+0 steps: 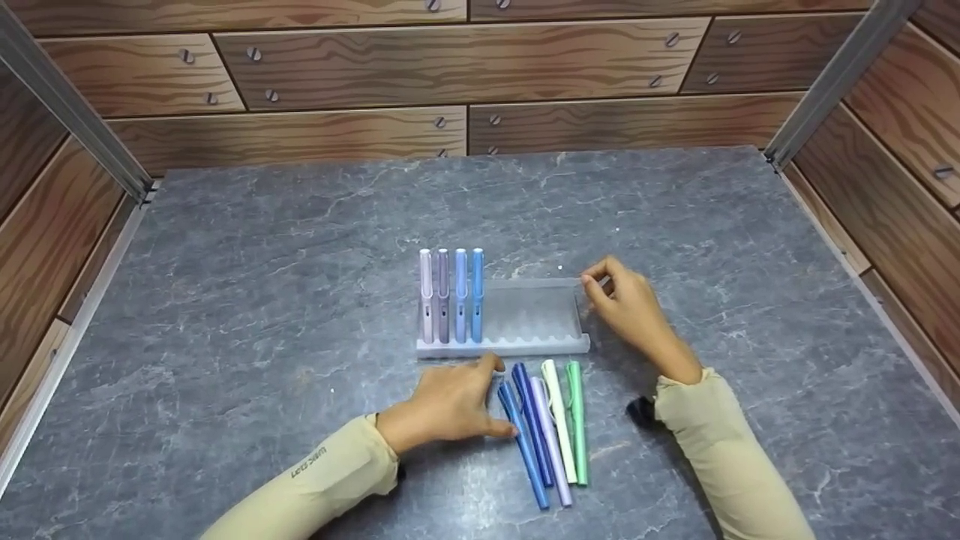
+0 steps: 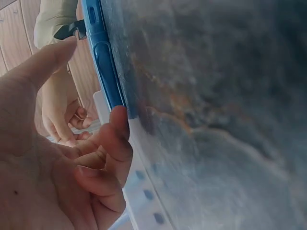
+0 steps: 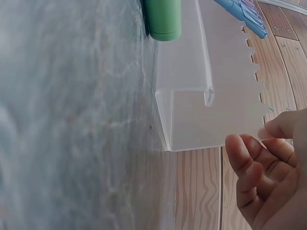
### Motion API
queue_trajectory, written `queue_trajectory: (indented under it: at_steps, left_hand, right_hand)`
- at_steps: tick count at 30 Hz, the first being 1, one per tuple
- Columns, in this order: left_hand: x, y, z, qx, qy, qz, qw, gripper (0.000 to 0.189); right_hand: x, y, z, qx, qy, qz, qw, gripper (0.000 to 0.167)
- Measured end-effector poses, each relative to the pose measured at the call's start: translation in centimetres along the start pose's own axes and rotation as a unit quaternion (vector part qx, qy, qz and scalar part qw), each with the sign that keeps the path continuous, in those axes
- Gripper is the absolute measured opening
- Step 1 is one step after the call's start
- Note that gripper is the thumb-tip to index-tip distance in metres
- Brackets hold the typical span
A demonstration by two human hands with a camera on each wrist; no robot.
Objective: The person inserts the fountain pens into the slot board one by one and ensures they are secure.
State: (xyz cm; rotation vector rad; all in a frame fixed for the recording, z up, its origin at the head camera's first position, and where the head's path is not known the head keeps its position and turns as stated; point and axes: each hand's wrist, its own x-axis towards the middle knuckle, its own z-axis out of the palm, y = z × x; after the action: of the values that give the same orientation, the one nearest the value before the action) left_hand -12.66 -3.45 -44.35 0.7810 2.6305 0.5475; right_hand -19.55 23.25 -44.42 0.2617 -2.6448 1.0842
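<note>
A clear pen rack (image 1: 525, 311) with a notched front lip lies on the table. Several pens stand side by side in its left slots, from a pale lilac pen (image 1: 427, 296) to a light blue pen (image 1: 478, 296). My right hand (image 1: 626, 304) pinches the rack's back right corner between thumb and fingers. In front of the rack, my left hand (image 1: 454, 401) reaches over the table, thumb and forefinger spread beside a blue pen (image 1: 525, 446), the leftmost of the loose ones. In the left wrist view that blue pen (image 2: 103, 60) passes right by the fingertips.
Right of the blue pen lie a navy pen (image 1: 534, 427), a lavender pen (image 1: 551, 442), a pale green pen (image 1: 559, 424) and a green pen (image 1: 577, 424), caps toward the rack. Wood-patterned panels (image 1: 465, 67) border the grey marbled table (image 1: 262, 262) at back and sides.
</note>
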Motion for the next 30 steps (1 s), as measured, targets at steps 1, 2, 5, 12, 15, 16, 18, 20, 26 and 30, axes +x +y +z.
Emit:
queue_trajectory:
  at_steps: [1,2,5,12,15,16,18,20,26,30]
  left_hand:
    - [0.06,-0.01,0.06,0.001,-0.003,-0.001,1.0,0.078]
    - [0.1,0.0,0.09,0.002,-0.008,-0.002,1.0,0.078]
    - [0.26,-0.01,0.21,0.006,-0.016,-0.004,0.9998,0.077]
    - [0.52,-0.04,0.42,0.02,-0.016,0.001,0.9997,0.074]
    - [0.53,0.04,0.44,0.033,-0.018,0.002,0.9993,0.073]
    - [0.52,0.09,0.47,0.037,-0.02,0.002,0.9991,0.073]
    - [0.54,0.15,0.53,0.043,-0.021,0.001,0.9989,0.072]
    - [0.58,0.17,0.62,0.045,-0.02,0.001,0.9988,0.07]
    - [0.63,0.22,0.8,0.043,-0.01,0.009,0.999,0.065]
    - [0.58,0.18,0.83,0.039,-0.009,0.01,0.9991,0.065]
  right_hand:
    - [-0.02,0.0,-0.02,-0.001,0.001,0.0,1.0,0.01]
    - [-0.04,0.02,-0.02,-0.001,0.002,0.0,1.0,0.01]
    - [-0.07,-0.01,-0.05,0.001,0.002,0.001,1.0,0.01]
    - [-0.04,-0.15,-0.09,0.006,-0.003,0.002,1.0,0.01]
    - [-0.03,-0.17,-0.02,0.004,-0.005,-0.003,1.0,0.01]
    - [-0.04,-0.16,-0.01,0.003,-0.005,-0.005,1.0,0.01]
    - [-0.06,-0.16,0.0,0.002,-0.005,-0.009,0.9999,0.011]
    - [-0.07,-0.14,0.02,0.002,-0.002,-0.009,1.0,0.01]
    - [-0.02,-0.07,0.03,0.003,0.003,-0.006,1.0,0.009]
    - [0.0,0.01,0.09,0.0,0.003,-0.005,1.0,0.009]
